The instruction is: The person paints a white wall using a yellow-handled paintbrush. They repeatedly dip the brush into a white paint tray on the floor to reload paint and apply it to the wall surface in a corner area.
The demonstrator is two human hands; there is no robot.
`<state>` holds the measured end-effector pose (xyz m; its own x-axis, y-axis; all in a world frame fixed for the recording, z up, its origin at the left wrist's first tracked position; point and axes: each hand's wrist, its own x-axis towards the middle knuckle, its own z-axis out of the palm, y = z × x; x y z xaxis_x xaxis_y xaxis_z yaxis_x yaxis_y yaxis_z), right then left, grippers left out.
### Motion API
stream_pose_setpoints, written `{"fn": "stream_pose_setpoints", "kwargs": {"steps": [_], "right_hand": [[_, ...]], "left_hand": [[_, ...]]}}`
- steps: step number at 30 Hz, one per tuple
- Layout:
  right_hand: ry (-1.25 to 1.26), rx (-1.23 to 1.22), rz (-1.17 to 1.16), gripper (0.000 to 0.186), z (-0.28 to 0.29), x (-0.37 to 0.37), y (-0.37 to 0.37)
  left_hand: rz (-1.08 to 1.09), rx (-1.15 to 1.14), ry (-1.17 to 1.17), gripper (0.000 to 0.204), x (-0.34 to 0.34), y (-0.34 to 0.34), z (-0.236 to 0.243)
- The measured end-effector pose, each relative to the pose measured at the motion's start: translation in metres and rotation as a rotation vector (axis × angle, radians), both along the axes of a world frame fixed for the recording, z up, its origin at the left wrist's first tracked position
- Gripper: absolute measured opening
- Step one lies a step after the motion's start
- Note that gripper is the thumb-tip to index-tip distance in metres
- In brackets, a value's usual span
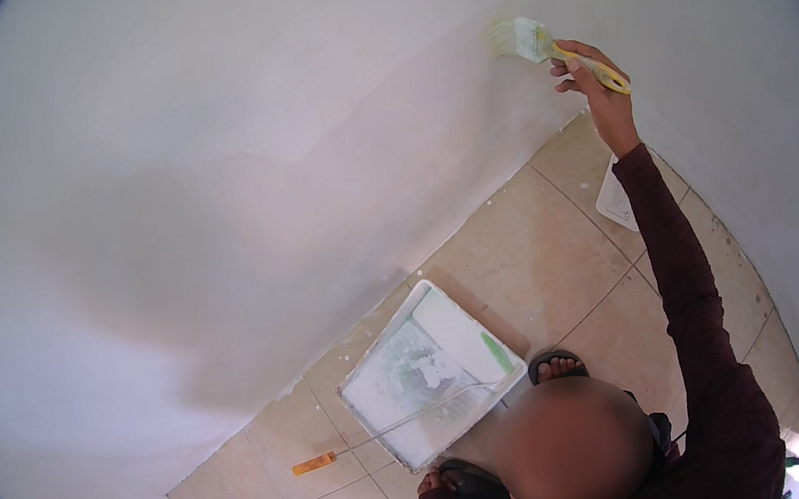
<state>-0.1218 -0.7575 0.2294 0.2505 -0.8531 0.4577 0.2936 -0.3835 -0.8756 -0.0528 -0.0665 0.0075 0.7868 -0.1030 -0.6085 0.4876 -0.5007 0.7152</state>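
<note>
My right hand (591,81), at the end of an outstretched arm in a dark maroon sleeve, grips a paintbrush (528,38) by its yellow and grey handle. The brush's wide head is coated in whitish paint, and its pale yellow-green bristles point left at the white wall (301,111), near the corner. The bristle tips look smeared; whether they touch the wall I cannot tell. On the floor below stands a white paint tray (356,396) holding white paint with a green streak. A paint roller frame (315,463) with an orange handle lies across it. My left hand does not show.
Beige floor tiles (540,241) meet the wall along a slanting edge with small white drips. A white flat-sided object (617,196) sits partly behind my right arm. My sandalled foot (558,367) is close to the tray's right corner. Another wall (763,101) rises on the right.
</note>
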Motion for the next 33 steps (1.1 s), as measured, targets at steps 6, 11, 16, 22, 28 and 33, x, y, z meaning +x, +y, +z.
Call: {"fn": "stream_pose_setpoints", "kwargs": {"steps": [6, 11, 16, 22, 28, 33], "right_hand": [[-0.001, -0.021, -0.150, 0.031, -0.003, -0.011, -0.017], [0.065, -0.216, -0.327, 0.028, -0.008, 0.008, -0.001], [0.209, -0.483, -0.313, 0.033, 0.005, 0.050, 0.055], [0.226, -0.401, 0.063, 0.030, 0.015, 0.047, 0.094], [0.043, -0.014, 0.278, 0.029, -0.002, 0.011, 0.047], [0.056, 0.018, 0.138, 0.033, -0.023, -0.014, -0.017]], "left_hand": [[-0.015, -0.062, -0.008, 0.046, 0.000, 0.005, -0.004], [-0.014, -0.012, -0.004, 0.047, 0.000, 0.005, -0.007], [-0.019, 0.048, -0.016, 0.047, 0.000, -0.009, 0.010], [-0.027, 0.023, -0.057, 0.045, -0.001, -0.013, 0.017], [-0.057, 0.118, 0.011, 0.042, 0.005, -0.003, 0.009], [-0.115, 0.109, -0.063, 0.046, 0.002, -0.011, 0.016]]}}
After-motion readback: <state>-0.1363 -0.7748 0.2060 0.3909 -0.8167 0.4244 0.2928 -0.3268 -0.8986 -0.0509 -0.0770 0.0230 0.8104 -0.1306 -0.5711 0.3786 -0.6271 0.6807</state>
